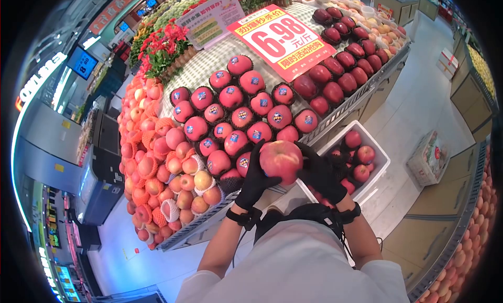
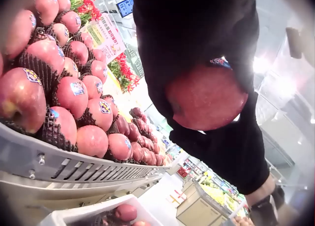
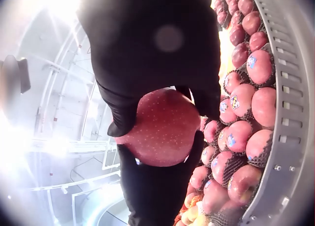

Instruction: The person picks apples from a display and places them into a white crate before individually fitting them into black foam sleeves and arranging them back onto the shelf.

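Apple, head view: the large, round, red apple with a yellowish hollow (image 1: 281, 162) is up between your hands, in front of your shirt (image 1: 298, 256) and near the edge of the sloping table with pale checked cloth (image 1: 207, 64).
Left grip, head view: your black-gloved left grip (image 1: 255, 175) curls round its left side.
Right grip, head view: your black-gloved right grip (image 1: 319, 174) clasps the opposite side.
Neighbours, head view: stickered red apples in dark mesh netting (image 1: 230, 97) sit in rows on the table; the white crate of red apples (image 1: 372, 143) stands lower, beside your right grip.
Apple, left wrist view: dark gloves cover its top and underside, and a strip of blue sticker (image 2: 220, 62) shows at its edge.
Rail, left wrist view: the slotted grey rail (image 2: 113, 173) borders the table.
Apple, right wrist view: your right thumb (image 3: 123, 122) lies against its smooth, speckled skin.
Handling: expect it firm and fairly weighty, a little slippery, easily bruised; cup its widest part with both palms and spare it fingertip pressure.
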Tool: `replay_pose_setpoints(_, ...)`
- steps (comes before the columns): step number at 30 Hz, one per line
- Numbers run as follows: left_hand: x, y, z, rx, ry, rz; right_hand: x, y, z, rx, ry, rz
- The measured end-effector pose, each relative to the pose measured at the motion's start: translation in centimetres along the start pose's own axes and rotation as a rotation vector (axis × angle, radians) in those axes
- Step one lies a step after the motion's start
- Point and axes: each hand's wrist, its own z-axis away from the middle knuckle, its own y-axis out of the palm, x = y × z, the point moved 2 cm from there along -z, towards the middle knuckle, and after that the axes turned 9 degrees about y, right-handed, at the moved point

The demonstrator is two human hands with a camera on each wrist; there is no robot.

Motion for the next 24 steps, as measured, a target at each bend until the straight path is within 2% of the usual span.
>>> replay_pose_setpoints(1, 0.3, 0.0, 0.0, -0.057, -0.105, 0.102, 0.3, -0.3, 0.0, -0.006, 0.053, 0.027)
replay_pose_setpoints(3, -0.1, 0.9, 0.1, 0.125, -0.161, 0.145, 1.2, -0.9, 0.2, -0.015, 0.131, 0.110)
replay_pose_setpoints(4, -0.6, 1.2, 0.2, 0.200, -0.125, 0.044, 1.3, -0.9, 0.4, -0.020, 0.159, 0.164)
replay_pose_setpoints(5, -1.2, 1.5, 0.3, 0.272, -0.084, -0.056, 1.1, -0.8, 0.2, -0.064, 0.067, 0.224)
replay_pose_setpoints(6, -2.2, 1.6, -0.1, 0.329, 0.029, -0.277, 0.9, -0.4, -0.2, -0.111, -0.025, 0.284)
replay_pose_setpoints(7, -2.3, 1.7, -0.1, 0.358, 0.051, -0.331, 0.9, -0.1, -0.4, -0.159, -0.117, 0.345)
replay_pose_setpoints(8, -2.4, 1.8, -0.1, 0.385, 0.074, -0.386, 0.8, 0.1, -0.5, -0.154, -0.054, 0.274)
replay_pose_setpoints(10, -1.9, 2.3, 0.1, 0.387, -0.064, -0.164, 0.4, 0.1, -0.6, -0.157, 0.015, 0.217)
replay_pose_setpoints(13, -3.3, 3.0, 0.2, 0.334, -0.061, -0.168, -0.9, -0.4, -1.0, -0.156, 0.064, 0.236)
replay_pose_setpoints(14, -3.4, 3.3, 0.2, 0.337, -0.020, -0.293, -1.2, -0.5, -1.0, -0.146, 0.101, 0.229)
replay_pose_setpoints(16, -3.4, 3.7, 0.2, 0.352, 0.066, -0.531, -2.9, -0.4, -1.1, -0.051, 0.099, 0.044)
replay_pose_setpoints(18, -2.8, 3.9, 0.2, 0.371, 0.025, -0.604, -3.6, -0.6, -0.8, 0.026, 0.047, -0.062)
replay_pose_setpoints(19, -3.1, 4.2, 0.4, 0.368, 0.049, -0.641, -3.8, -0.8, -0.8, 0.091, -0.079, -0.111)
replay_pose_setpoints(22, -3.0, 4.1, 1.3, 0.323, 0.059, -0.633, -4.5, -2.1, -0.2, 0.207, -0.028, -0.375)
replay_pose_setpoints(23, -2.7, 3.8, 1.6, 0.299, 0.050, -0.609, -5.8, -3.1, -0.1, 0.179, 0.138, -0.557)
replay_pose_setpoints(24, -1.9, 3.1, 2.2, 0.247, 0.028, -0.572, -7.3, -4.7, 0.1, 0.072, 0.191, -0.460)
